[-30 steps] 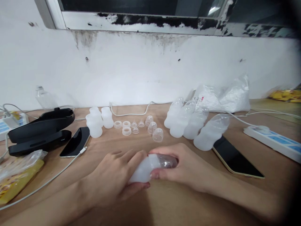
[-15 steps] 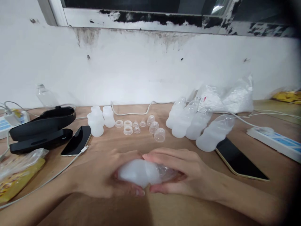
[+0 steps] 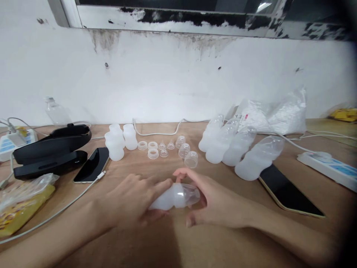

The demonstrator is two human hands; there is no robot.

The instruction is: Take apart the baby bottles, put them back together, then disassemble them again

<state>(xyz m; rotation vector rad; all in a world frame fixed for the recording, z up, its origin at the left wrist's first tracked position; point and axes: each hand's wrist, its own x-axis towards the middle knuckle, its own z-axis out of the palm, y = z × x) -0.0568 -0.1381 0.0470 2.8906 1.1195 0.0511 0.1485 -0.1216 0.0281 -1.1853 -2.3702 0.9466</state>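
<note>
Low over the table lies a translucent white baby bottle (image 3: 178, 195) on its side, its clear domed cap pointing right. My left hand (image 3: 129, 195) is closed around the bottle's base end and hides it. Around the cap end, my right hand (image 3: 219, 199) is held with thumb and fingers apart; whether a finger touches the cap I cannot tell. Beyond the hands stand three open bottle bodies (image 3: 115, 147), three collar rings (image 3: 153, 153), three clear teats (image 3: 164, 153) and three clear domed caps (image 3: 191, 159). Several capped bottles (image 3: 251, 162) stand at the right.
A phone (image 3: 92, 165), a black case (image 3: 52, 145) and a yellow snack bag (image 3: 26, 208) lie at the left. Another phone (image 3: 290, 191) and a power strip (image 3: 331, 167) are at the right. A bag of white items (image 3: 273, 115) leans against the wall.
My right hand has loosened from the bottle's cap end and its fingers have spread, exposing more of the cap. My left hand still grips the other end.
</note>
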